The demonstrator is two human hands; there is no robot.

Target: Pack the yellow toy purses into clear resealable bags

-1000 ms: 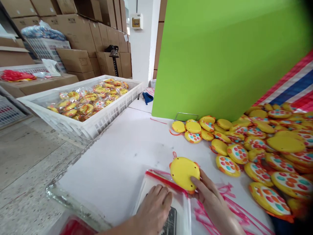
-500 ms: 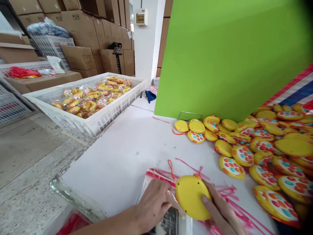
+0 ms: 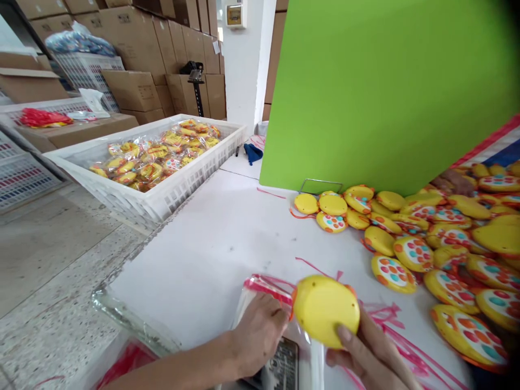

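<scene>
- Board (image 3: 365, 92), bright green, is standing at the far side of the bench (image 3: 203, 254).
- White crate (image 3: 158, 208), slatted, is sitting to the left of the bench, holding bagged toys (image 3: 150, 170).
- Pile of loose toys (image 3: 414, 252), yellow, some showing coloured dots, is covering the right side of the bench.
- Clear bags (image 3: 314, 360) with a pink edge are lying at the near side, under the left hand.
- Left hand (image 3: 258, 330) is resting at the bags' pink edge, fingers bent; cannot tell whether it is pinching the film.
- Right hand (image 3: 365, 357) is grasping one yellow toy (image 3: 325, 311), thumb on its plain face.
- That toy is tilting above the bags, just right of the left hand.
- Dark slab (image 3: 285, 365) is lying beside the left wrist, partly hidden.
- Pink strips (image 3: 390, 314) are lying tangled beyond the right hand.
- Orange loop (image 3: 291, 311) is hanging at the held toy's left edge, near the left fingertips; contact unclear.
</scene>
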